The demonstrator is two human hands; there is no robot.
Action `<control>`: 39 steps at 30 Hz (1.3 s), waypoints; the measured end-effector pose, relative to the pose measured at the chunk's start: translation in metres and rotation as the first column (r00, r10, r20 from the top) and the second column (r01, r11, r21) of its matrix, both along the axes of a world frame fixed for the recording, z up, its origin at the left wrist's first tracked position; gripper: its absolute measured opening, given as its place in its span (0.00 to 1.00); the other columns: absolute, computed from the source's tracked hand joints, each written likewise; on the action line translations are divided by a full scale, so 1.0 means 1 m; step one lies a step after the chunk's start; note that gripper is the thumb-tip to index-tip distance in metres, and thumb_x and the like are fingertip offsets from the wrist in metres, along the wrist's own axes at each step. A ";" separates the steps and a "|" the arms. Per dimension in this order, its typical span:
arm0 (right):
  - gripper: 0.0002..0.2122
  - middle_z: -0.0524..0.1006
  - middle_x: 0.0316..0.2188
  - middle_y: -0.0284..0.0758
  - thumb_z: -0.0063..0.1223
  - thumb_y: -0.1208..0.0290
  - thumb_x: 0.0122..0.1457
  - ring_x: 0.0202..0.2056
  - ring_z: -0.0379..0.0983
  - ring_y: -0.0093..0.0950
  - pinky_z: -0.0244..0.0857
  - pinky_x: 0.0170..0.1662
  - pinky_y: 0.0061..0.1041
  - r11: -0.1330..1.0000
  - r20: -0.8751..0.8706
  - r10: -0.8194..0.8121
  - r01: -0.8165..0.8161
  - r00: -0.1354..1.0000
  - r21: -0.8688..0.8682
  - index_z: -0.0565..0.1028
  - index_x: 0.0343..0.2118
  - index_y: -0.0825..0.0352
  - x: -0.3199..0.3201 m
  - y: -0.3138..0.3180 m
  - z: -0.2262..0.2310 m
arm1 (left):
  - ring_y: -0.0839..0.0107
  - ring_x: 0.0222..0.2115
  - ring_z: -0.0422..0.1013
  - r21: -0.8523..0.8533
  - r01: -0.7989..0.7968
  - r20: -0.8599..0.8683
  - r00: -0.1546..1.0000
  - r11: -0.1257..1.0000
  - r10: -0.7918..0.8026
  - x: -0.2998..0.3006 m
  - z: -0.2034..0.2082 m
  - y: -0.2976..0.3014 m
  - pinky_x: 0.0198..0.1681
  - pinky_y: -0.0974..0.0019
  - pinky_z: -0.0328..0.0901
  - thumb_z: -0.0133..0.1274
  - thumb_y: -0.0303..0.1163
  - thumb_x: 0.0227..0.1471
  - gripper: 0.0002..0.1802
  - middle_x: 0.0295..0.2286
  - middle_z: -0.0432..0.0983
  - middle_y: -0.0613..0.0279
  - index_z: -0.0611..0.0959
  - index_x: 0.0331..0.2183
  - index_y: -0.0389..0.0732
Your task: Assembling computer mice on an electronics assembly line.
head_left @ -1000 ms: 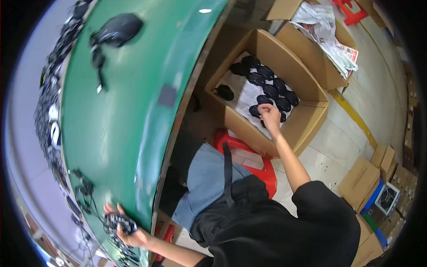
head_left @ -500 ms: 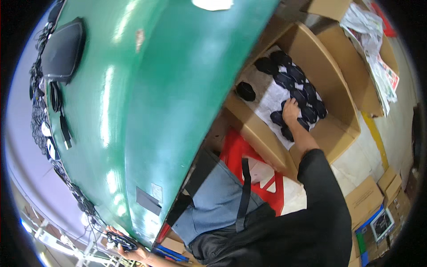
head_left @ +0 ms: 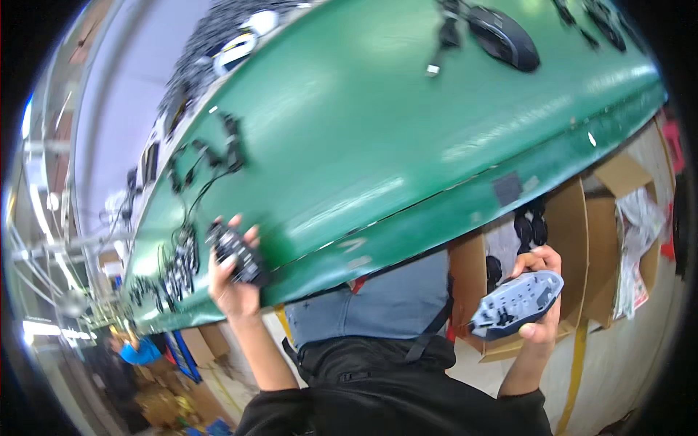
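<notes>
My left hand (head_left: 234, 291) is closed around a black mouse base (head_left: 237, 254) with its small inner parts facing up, over the near edge of the green table. A thin black cable seems to run from it toward the table. On the right, my right hand (head_left: 549, 325) grips a mouse top shell (head_left: 518, 301), with its pale grey hollow inside turned up. Below and behind that hand, an open cardboard box (head_left: 567, 240) holds several black shells (head_left: 531, 224), partly hidden by the table edge.
The green table (head_left: 349, 145) spans the view. A whole black mouse (head_left: 503, 38) with a bundled cable lies at its far side. Several cabled mouse parts (head_left: 180, 265) line the left edge. Another carton with plastic wrap (head_left: 636, 225) stands at right.
My right hand has come up out of the box with a shell in it. My left hand, holding the mouse base, now shows nearer my middle. The view has turned.
</notes>
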State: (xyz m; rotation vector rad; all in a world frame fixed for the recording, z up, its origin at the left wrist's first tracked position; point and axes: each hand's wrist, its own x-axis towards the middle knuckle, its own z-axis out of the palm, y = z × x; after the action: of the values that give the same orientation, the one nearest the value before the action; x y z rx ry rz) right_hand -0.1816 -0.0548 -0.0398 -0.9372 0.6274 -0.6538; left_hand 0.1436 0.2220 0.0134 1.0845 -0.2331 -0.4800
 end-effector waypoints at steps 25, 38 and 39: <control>0.30 0.77 0.49 0.44 0.70 0.69 0.44 0.48 0.76 0.34 0.65 0.55 0.30 0.453 -0.446 0.435 -0.618 0.782 -0.642 0.74 0.53 0.69 0.238 0.044 0.121 | 0.47 0.49 0.71 -0.519 0.020 -0.322 0.922 0.854 -0.217 -0.004 0.011 0.004 0.49 0.37 0.69 0.31 0.51 0.65 0.29 0.49 0.68 0.42 0.62 0.58 0.42; 0.27 0.76 0.44 0.55 0.71 0.68 0.43 0.42 0.78 0.46 0.74 0.42 0.32 0.051 -0.251 0.139 -0.260 0.958 -0.964 0.78 0.50 0.65 0.245 0.171 0.102 | 0.64 0.55 0.65 -0.504 -0.041 -0.256 0.961 0.863 -0.104 -0.021 0.015 0.004 0.60 0.58 0.59 0.26 0.44 0.67 0.29 0.54 0.66 0.53 0.58 0.62 0.39; 0.27 0.76 0.44 0.55 0.71 0.68 0.43 0.42 0.78 0.46 0.74 0.42 0.32 0.047 -0.253 0.140 -0.261 0.957 -0.964 0.78 0.50 0.65 0.245 0.171 0.102 | 0.64 0.56 0.64 -0.526 -0.045 -0.275 0.954 0.850 -0.120 -0.021 0.016 0.005 0.60 0.58 0.58 0.26 0.44 0.67 0.29 0.55 0.65 0.52 0.57 0.62 0.39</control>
State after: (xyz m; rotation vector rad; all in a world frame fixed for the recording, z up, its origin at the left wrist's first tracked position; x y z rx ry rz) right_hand 0.0636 0.1164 0.0620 -2.3968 -0.0528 -0.7586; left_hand 0.1228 0.2273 0.0295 0.4564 -0.1068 -0.5671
